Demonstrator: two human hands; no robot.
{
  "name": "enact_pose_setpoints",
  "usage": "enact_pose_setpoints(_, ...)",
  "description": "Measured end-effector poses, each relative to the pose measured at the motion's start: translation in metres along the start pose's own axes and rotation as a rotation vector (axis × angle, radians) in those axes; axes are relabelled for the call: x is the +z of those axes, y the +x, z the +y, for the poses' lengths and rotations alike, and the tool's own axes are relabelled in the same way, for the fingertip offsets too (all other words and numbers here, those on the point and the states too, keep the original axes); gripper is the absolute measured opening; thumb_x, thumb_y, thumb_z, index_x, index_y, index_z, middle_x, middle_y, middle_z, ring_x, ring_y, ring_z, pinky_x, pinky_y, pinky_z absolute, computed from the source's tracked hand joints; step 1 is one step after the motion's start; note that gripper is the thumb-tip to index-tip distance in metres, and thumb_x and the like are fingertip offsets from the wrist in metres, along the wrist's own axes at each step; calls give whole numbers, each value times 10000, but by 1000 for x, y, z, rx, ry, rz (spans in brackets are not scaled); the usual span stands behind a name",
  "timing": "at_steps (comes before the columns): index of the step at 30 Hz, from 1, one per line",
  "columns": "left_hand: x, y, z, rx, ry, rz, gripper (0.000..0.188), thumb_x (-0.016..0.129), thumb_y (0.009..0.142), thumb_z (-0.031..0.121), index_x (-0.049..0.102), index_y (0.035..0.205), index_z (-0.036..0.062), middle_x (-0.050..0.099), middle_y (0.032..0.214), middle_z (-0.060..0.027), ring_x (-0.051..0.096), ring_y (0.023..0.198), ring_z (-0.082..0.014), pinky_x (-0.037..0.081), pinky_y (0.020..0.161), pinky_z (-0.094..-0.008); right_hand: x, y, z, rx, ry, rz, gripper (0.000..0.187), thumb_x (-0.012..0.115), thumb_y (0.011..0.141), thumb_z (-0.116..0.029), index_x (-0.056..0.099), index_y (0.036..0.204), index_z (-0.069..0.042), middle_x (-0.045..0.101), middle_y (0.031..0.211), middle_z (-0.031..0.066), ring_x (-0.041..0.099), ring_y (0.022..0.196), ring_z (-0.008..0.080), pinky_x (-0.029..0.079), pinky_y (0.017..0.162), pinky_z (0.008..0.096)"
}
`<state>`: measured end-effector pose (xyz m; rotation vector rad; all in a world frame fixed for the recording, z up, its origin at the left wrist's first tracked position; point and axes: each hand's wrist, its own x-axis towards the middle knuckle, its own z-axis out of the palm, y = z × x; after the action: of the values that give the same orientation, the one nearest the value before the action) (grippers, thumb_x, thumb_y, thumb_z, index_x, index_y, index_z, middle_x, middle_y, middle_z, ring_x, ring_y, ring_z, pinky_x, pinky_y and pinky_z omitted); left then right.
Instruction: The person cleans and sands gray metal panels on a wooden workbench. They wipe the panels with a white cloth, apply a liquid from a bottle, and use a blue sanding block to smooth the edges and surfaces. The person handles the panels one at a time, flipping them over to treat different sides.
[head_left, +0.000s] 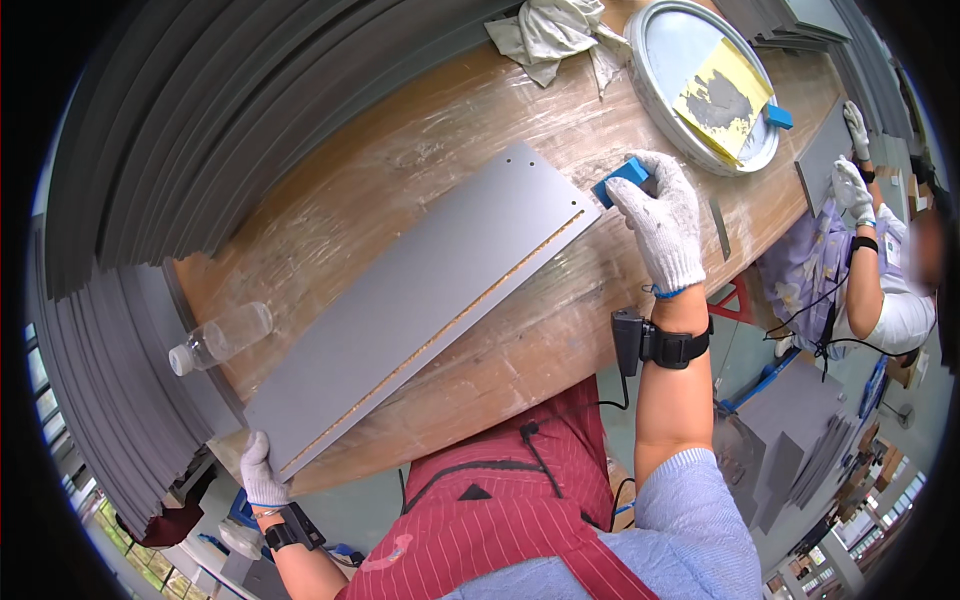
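Note:
A long grey board (420,290) with a tan groove along its near edge and a few small holes at its far end lies slantwise over the table. My left hand (262,472), in a white knit glove, grips the board's near-left end, thumb up against its edge. At the opposite end my gloved right hand (662,222) pinches a small blue block (622,180) between thumb and fingers. That block is at the board's end edge; whether it touches, I cannot tell.
The wooden table (480,110) carries a clear bottle (225,338), a crumpled white cloth (552,38) and a round lid (655,100). On the lid lie a paste-smeared yellow sheet (722,100) and another blue block (778,117). Stacked grey boards (200,120) line the left. A co-worker (850,260) stands right.

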<state>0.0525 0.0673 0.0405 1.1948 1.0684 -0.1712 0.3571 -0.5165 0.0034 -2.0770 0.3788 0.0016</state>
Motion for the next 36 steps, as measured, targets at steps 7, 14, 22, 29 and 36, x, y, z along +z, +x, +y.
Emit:
enact_pose_setpoints(7, 2, -5, 1, -71, -8, 16, 535, 703, 965, 289, 543, 1393, 11, 671, 1268, -120, 685, 1111, -283, 584, 961, -423, 8, -46, -6, 77, 364, 132, 440, 761, 906, -147, 594, 1280, 13, 671, 918, 82, 629, 740, 110, 515, 614, 256)
enact_pose_setpoints(14, 2, -5, -1, -81, -21, 48, 529, 697, 966, 294, 550, 1386, 7, 677, 1259, -126, 701, 1079, -287, 609, 912, -430, 28, -58, -3, 173, 666, 318, 465, 747, 926, -100, 534, 1327, 3, 662, 1068, 110, 651, 827, 132, 541, 628, 262)
enact_pose_setpoints(22, 1, -7, 2, -82, -22, 14, 513, 693, 968, 295, 560, 1369, 5, 679, 1246, -122, 694, 1084, -278, 600, 927, -412, 36, -57, 4, -85, 413, 463, 468, 798, 886, -64, 580, 1295, 5, 660, 1136, 126, 677, 1032, 199, 557, 904, 314)
enact_pose_setpoints(29, 8, -13, 7, -39, -46, 8, 498, 674, 983, 272, 551, 1377, -5, 674, 1254, -124, 688, 1093, -276, 583, 964, -411, 60, -110, -14, -531, 31, 353, 444, 845, 803, -46, 647, 1199, -9, 701, 1075, 165, 716, 923, 276, 579, 820, 371)
enact_pose_setpoints(36, 20, -17, 14, 25, -89, 9, 488, 643, 1002, 221, 527, 1414, -12, 661, 1296, -130, 682, 1132, -283, 577, 982, -417, 55, -96, -7, -326, 95, 485, 438, 825, 858, -71, 618, 1234, 16, 687, 1101, 153, 689, 980, 229, 566, 863, 349)
